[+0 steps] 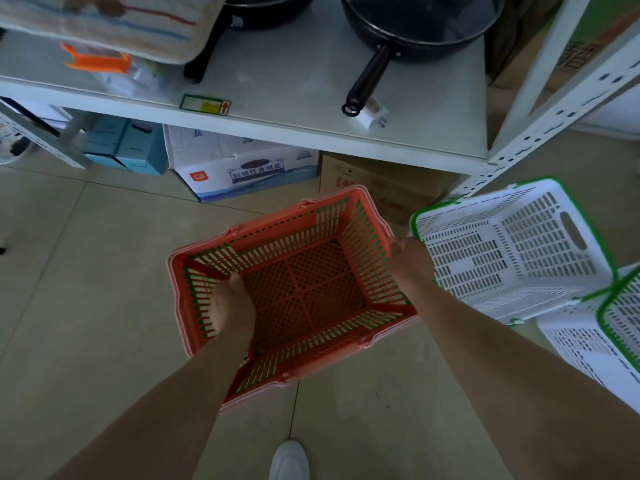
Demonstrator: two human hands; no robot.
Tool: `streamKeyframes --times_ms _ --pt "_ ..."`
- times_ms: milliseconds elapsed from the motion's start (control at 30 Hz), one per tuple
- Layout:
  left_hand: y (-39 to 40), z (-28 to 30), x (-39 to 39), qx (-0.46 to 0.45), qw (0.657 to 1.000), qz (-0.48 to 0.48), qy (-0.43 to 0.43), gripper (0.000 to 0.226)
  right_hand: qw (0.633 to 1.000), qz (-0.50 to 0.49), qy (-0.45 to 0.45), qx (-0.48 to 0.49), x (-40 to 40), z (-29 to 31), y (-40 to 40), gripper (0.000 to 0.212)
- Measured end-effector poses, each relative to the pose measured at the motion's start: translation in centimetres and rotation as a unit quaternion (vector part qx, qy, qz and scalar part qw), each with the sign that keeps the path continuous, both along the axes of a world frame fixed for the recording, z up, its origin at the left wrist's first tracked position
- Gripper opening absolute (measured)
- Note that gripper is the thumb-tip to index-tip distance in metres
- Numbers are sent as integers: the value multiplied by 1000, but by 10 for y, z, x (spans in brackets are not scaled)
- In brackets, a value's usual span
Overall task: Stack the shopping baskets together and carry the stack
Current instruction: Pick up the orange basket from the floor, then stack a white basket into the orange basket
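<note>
An orange slatted shopping basket (304, 285) is in the middle of the head view, over the tiled floor. Green shows through its slats, so another basket seems nested under it. My left hand (230, 304) grips its left rim from inside. My right hand (410, 259) grips the right rim. To the right a white basket with a green rim (512, 251) lies tilted, leaning on another white basket (595, 341) at the right edge.
A white metal shelf (277, 129) runs across the top with two black pans (415, 26) and a cloth mat. Cardboard boxes (239, 168) sit under it on the floor. A slotted shelf post (554, 112) stands at the right. My white shoe (289, 460) is at the bottom.
</note>
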State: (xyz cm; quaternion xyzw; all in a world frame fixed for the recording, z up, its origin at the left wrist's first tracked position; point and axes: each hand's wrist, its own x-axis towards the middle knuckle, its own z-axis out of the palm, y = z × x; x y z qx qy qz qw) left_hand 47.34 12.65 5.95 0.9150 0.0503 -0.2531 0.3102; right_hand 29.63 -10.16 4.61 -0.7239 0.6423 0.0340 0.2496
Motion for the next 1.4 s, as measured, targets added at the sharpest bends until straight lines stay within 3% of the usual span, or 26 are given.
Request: streamKeyframes --times_ms 67,167,267,400,567,700,800,933,1100,1233,1400 --pt "-20 8 -14 -90 994 4 58 57 1000 -16 -20 10 -6 12 -1 49" --pt "-52 22 -41 -183 965 18 185 44 999 -39 -20 31 -20 20 -4 58" --pt "-84 33 -73 -182 953 -27 241 34 998 -47 -14 38 -41 22 -15 72" --pt "-111 30 -117 -177 939 -49 291 29 993 -66 -33 90 -78 22 -39 73" --pt "-138 25 -180 -175 939 -70 287 31 973 -93 -125 170 -128 24 -70 60" --pt "-173 25 -227 -177 935 -47 305 27 968 -28 -125 217 -176 30 -104 55" --pt "-199 19 -258 -162 949 -78 259 26 966 15 -100 238 -216 31 -141 44" --pt "-231 2 -290 -80 972 -184 125 48 975 5 -71 212 -263 25 -195 46" --pt "-267 -21 -313 -53 987 -138 64 65 985 -46 -53 159 -302 -2 -263 55" --pt "-285 -28 -314 -8 990 -142 22 57 992 15 -6 121 -310 -19 -295 53" --pt "-297 -50 -310 43 992 -113 -23 66 998 29 59 -13 -320 -40 -325 65"
